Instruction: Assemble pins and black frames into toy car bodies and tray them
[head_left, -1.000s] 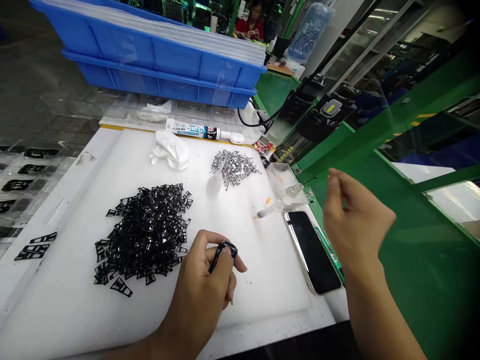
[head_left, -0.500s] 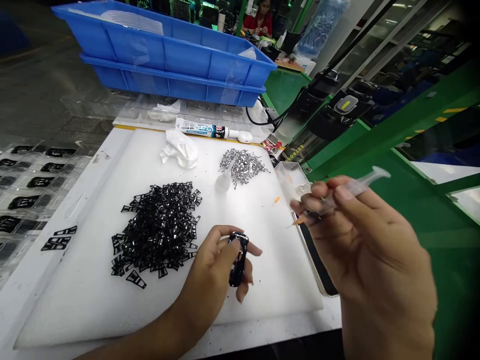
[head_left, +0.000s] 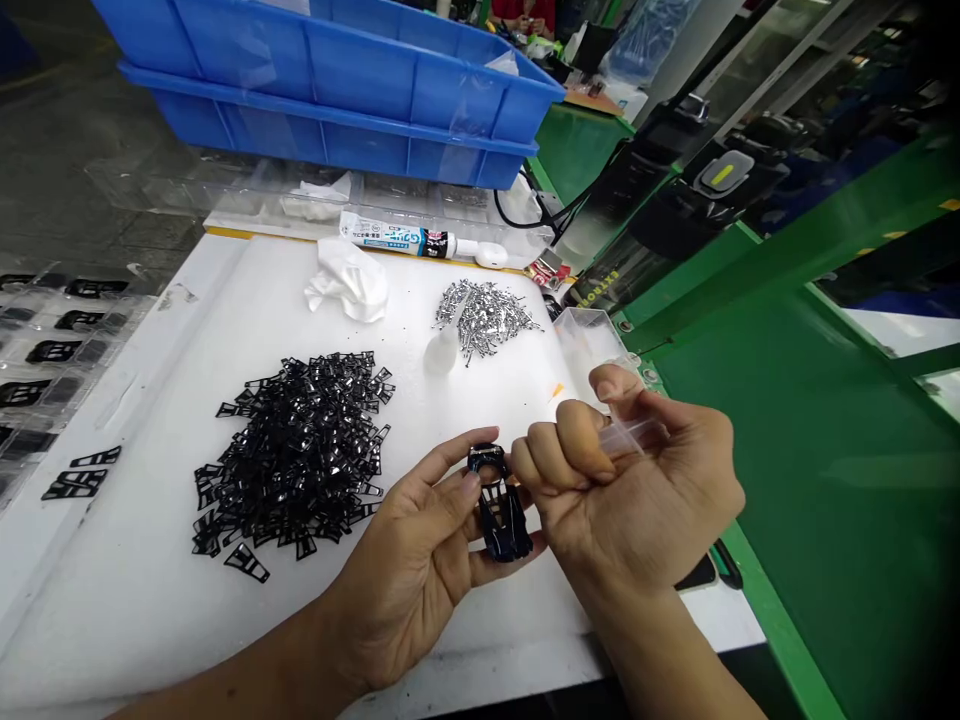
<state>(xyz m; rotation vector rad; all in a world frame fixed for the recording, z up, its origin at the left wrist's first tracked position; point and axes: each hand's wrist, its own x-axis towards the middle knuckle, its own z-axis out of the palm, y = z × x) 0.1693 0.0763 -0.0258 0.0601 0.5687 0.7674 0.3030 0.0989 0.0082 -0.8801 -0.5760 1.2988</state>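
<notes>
L hand [head_left: 421,560] pinches blk toy-car shell [head_left: 504,522], thumb vs. fingers; R hand [head_left: 630,500], fingers curled, grips clear syringe [head_left: 624,437].

Crumpled tissue [head_left: 349,282], blue bins [head_left: 352,75] — 2, stacked

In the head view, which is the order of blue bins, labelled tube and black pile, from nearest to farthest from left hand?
1. Black pile: left of the left hand.
2. Labelled tube: beyond the pile.
3. Blue bins: at the back.
</notes>
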